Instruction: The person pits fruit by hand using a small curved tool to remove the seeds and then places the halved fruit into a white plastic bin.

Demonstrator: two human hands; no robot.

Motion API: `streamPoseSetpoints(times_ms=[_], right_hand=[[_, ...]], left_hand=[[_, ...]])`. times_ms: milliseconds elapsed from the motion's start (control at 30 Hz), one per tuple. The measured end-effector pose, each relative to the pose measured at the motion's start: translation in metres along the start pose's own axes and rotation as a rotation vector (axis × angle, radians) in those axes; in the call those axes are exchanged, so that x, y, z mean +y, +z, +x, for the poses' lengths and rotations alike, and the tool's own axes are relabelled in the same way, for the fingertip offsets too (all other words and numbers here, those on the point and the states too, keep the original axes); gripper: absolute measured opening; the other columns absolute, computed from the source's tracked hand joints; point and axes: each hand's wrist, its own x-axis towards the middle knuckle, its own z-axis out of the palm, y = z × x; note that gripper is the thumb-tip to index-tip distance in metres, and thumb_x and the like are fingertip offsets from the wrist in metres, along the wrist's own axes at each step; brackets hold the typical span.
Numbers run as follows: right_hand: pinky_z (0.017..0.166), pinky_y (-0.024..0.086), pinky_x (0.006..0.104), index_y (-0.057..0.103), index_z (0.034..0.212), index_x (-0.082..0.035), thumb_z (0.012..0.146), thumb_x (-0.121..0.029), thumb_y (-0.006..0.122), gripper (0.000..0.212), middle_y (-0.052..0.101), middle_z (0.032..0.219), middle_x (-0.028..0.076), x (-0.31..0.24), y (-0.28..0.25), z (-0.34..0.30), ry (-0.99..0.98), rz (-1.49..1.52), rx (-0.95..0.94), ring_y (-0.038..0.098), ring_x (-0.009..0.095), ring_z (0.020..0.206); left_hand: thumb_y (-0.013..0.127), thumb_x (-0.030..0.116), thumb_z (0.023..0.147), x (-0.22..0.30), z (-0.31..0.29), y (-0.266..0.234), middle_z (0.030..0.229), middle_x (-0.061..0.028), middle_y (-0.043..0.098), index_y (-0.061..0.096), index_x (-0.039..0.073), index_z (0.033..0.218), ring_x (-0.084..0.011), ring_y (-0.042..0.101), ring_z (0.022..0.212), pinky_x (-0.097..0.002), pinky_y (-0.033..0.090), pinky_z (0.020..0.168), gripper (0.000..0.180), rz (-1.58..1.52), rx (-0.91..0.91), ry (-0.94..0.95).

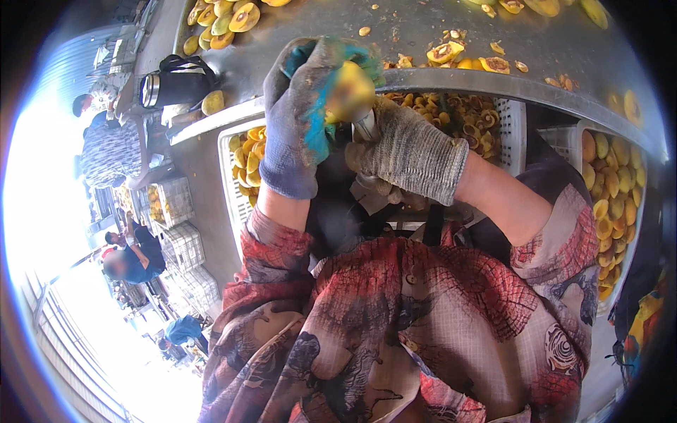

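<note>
My left hand (pixel 300 116), in a grey-blue glove with a teal coating, is raised in front of the table edge. Its fingers are closed around a yellow peach half (pixel 350 90), which is blurred. My right hand (pixel 412 148), in a grey knitted glove, grips a small shiny metal pitting tool (pixel 365 127). The tool's upper end meets the lower side of the fruit; its tip and handle are hidden by the fruit and the glove.
On the metal table (pixel 317 25) lie fruit halves (pixel 245 17), scraps (pixel 446 52) and a black flask (pixel 180 90). White crates of fruit stand below the table edge, at left (pixel 227 166), middle (pixel 513 130) and right (pixel 564 139). Several people work at far left, near stacked crates (pixel 185 247).
</note>
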Motion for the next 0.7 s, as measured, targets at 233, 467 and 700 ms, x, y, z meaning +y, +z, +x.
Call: streamPoseSetpoints(times_ms=[233,467,700], right_hand=[[0.036,0.043,0.0286,0.048,0.097,-0.005,0.079,-0.017,0.055,0.023,0.053,0.056,0.008,-0.008,0.001,-0.008,0.076,0.112,-0.094,0.052,0.016,0.042],[0.029,0.039,0.0286,0.050,0.097,-0.007,0.080,-0.017,0.053,0.019,0.050,0.051,0.007,0.034,0.010,0.042,-1.141,-0.601,0.537,0.049,0.016,0.035],[0.034,0.039,0.0243,0.050,0.092,-0.006,0.079,-0.017,0.058,0.019,0.049,0.051,0.004,-0.010,0.001,-0.009,0.152,0.163,-0.144,0.049,0.013,0.039]], left_hand=[[0.059,0.011,0.080,-0.009,-0.007,-0.002,0.079,-0.0042,0.059,0.059,0.001,0.090,-0.0115,0.057,0.073,-0.0235,0.048,0.065,0.014,-0.157,0.050,0.050],[0.061,0.009,0.077,-0.007,-0.005,0.010,0.084,-0.0040,0.060,0.059,0.001,0.094,-0.0110,0.056,0.075,-0.0222,0.046,0.070,0.019,-0.144,0.151,-0.007],[0.064,0.013,0.075,0.001,0.004,-0.007,0.086,-0.0053,0.060,0.056,-0.001,0.095,-0.0112,0.057,0.076,-0.0224,0.047,0.070,0.026,-0.067,-0.138,-0.077]])
